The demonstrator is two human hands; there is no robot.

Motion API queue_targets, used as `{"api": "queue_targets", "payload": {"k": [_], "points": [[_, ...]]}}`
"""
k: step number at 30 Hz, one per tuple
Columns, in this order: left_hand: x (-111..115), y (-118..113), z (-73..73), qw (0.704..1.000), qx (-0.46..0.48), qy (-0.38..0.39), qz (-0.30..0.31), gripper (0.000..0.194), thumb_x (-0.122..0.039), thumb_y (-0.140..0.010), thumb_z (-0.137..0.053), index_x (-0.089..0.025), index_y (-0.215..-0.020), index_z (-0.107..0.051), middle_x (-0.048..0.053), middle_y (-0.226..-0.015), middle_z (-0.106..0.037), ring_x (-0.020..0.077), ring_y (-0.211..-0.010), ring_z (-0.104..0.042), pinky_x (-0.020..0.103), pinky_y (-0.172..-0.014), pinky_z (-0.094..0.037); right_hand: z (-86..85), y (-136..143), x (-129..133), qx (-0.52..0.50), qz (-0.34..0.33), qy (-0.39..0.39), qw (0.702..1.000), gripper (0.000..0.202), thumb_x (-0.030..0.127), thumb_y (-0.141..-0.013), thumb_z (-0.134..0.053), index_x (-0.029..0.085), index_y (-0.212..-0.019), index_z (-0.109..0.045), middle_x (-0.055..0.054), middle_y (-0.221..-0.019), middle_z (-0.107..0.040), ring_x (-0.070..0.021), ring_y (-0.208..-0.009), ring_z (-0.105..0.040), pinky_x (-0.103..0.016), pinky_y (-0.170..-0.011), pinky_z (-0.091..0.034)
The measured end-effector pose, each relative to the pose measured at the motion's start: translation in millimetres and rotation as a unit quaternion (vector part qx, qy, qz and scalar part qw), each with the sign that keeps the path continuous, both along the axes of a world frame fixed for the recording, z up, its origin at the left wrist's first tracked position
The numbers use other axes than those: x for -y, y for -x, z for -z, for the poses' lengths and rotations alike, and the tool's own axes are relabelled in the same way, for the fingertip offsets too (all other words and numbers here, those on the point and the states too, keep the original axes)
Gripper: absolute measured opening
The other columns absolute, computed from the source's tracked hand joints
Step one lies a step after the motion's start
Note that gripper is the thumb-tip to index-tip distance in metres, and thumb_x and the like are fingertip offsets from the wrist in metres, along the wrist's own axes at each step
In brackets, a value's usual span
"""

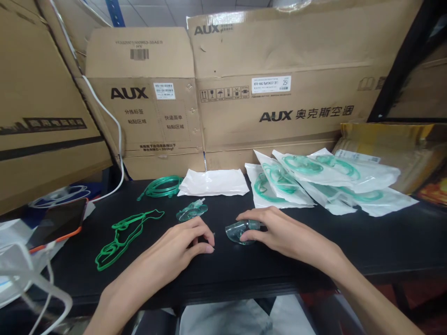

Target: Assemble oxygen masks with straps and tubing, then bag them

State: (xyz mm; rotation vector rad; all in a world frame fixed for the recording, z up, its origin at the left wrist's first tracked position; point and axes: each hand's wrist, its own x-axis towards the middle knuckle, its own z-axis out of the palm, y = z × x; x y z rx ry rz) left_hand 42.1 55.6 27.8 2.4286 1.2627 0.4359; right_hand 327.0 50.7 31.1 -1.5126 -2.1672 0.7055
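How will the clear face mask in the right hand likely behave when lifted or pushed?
The clear face mask likely feels light, given its thin-looking, see-through shell. Its glossy surface may slide easily when pushed, and its curved shape could let it rock.

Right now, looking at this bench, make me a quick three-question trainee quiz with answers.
1. Which hand is on the nearer clear mask?
2. True or false: in this view, the green tubing coil lies left of the white packet.
3. The green straps lie on: A) the white packet; B) the black table; C) a cardboard box.

Key: 1. The right hand. 2. True. 3. B.
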Motion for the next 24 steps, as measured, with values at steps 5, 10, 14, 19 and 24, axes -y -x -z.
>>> {"api": "queue_targets", "payload": {"k": [5, 10, 14, 19, 24], "points": [[-11.9, -8.5, -16.1, 0.998, 0.009, -0.053, 0.027, 0.018, -0.025, -0.103, -0.05, -0.027, -0.093, -0.065, -0.003, -0.103, -0.066, 0.0161, -0.098, -0.062, 0.026, -0.088, -0.043, -2.3, 0.7, -6.9, -0.009, -0.035, -0.045, 0.998, 0.042, 0.058, -0.095, -0.061, 0.043, -0.134, -0.064, -0.001, -0.133, -0.067, -0.0294, -0.127, -0.06, -0.044, -0.11, -0.04], [-21.0, -25.4, -45.6, 0.993, 0.036, -0.106, 0.036, 0.014, -0.028, -0.104, -0.054, -0.028, -0.095, -0.064, -0.007, -0.101, -0.069, 0.0143, -0.095, -0.062, 0.024, -0.086, -0.041, -8.7, -0.5, -13.1, -0.002, -0.059, -0.079, 0.995, 0.037, 0.047, -0.097, -0.059, 0.041, -0.133, -0.064, -0.001, -0.124, -0.071, -0.0262, -0.11, -0.066, -0.039, -0.095, -0.048], [-21.2, -40.6, -47.3, 0.991, 0.057, -0.104, 0.055, 0.013, -0.027, -0.103, -0.056, -0.028, -0.093, -0.065, -0.008, -0.106, -0.07, 0.0143, -0.1, -0.062, 0.023, -0.09, -0.041, -12.9, -3.9, -10.8, -0.028, -0.037, -0.076, 0.996, 0.034, 0.046, -0.094, -0.063, 0.036, -0.126, -0.065, 0.0, -0.108, -0.072, -0.0217, -0.086, -0.067, -0.037, -0.085, -0.051], [-25.0, -45.7, -36.7, 0.991, 0.045, -0.093, 0.088, 0.015, -0.025, -0.102, -0.055, -0.028, -0.093, -0.068, -0.005, -0.109, -0.071, 0.0173, -0.105, -0.062, 0.026, -0.094, -0.042, -15.3, -7.5, -7.5, -0.062, -0.026, -0.089, 0.994, 0.034, 0.051, -0.093, -0.063, 0.035, -0.123, -0.067, -0.001, -0.103, -0.072, -0.0241, -0.089, -0.067, -0.038, -0.086, -0.052], [-27.9, -44.1, -33.7, 0.991, 0.041, -0.094, 0.088, 0.015, -0.029, -0.101, -0.056, -0.028, -0.096, -0.071, -0.002, -0.113, -0.071, 0.0203, -0.108, -0.063, 0.029, -0.096, -0.044, -14.8, -4.8, -6.1, -0.081, -0.038, -0.088, 0.992, 0.031, 0.049, -0.092, -0.066, 0.036, -0.119, -0.071, -0.001, -0.099, -0.073, -0.0258, -0.094, -0.068, -0.036, -0.082, -0.052]]}}
